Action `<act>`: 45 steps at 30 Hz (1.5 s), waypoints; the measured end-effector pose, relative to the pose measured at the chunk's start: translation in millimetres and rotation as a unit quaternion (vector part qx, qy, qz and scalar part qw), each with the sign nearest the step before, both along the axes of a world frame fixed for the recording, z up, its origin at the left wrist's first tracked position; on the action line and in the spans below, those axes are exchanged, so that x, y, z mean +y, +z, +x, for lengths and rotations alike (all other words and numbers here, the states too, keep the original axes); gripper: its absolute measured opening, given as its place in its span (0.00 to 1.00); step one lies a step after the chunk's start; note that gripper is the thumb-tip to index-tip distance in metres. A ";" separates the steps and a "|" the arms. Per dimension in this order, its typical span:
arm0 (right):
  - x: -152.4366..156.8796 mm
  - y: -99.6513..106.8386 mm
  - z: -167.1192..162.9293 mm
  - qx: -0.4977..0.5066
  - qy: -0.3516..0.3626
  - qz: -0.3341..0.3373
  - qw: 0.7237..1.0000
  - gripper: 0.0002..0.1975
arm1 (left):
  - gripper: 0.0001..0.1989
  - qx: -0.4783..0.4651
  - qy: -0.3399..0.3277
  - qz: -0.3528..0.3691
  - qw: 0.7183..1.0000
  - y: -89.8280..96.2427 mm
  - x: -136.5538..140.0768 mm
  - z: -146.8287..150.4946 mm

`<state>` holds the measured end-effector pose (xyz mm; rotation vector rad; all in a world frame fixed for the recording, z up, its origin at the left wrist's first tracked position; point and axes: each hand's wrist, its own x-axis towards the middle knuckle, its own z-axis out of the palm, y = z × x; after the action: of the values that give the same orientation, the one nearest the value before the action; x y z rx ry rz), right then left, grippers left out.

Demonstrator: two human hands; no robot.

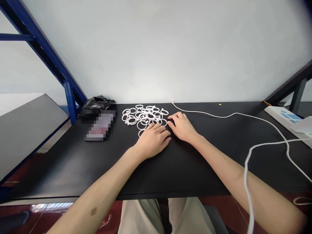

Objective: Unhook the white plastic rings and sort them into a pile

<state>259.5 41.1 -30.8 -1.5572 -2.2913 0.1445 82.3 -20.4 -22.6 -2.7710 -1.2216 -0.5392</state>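
Observation:
A loose pile of thin white rings point(142, 124), several with a small knob on the rim, lies on the black tabletop point(195, 172). My left hand point(154, 139) rests palm down at the near edge of the pile. Its fingers lie flat over the closest rings and partly hide them. Just right of the pile is my right hand point(182, 126), its thumb and forefinger apart beside the rightmost ring. I see nothing held in either hand.
Left of the rings are a blurred-out flat object point(99, 126) and a crumpled black plastic bag point(97, 104). A white cable point(214, 115) runs along the right side and crosses over my right forearm. A white box point(287, 120) sits at the right edge.

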 end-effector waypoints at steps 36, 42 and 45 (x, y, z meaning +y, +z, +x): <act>-17.6 4.5 -18.8 0.115 0.226 0.075 0.964 0.05 | 0.07 -0.111 0.243 0.051 0.962 -2.0 16.5 -28.6; -22.8 11.5 -25.0 0.060 0.232 0.126 0.963 0.06 | 0.14 -0.066 0.253 0.081 0.962 0.1 14.7 -26.0; -25.8 14.3 -31.8 0.015 0.213 0.150 0.965 0.09 | 0.16 -0.055 0.271 0.080 0.958 0.6 14.9 -22.8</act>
<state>227.7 15.3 -16.5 -0.8973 -2.4556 -0.0671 59.5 -5.5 -22.0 -2.1583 -1.7784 -0.6969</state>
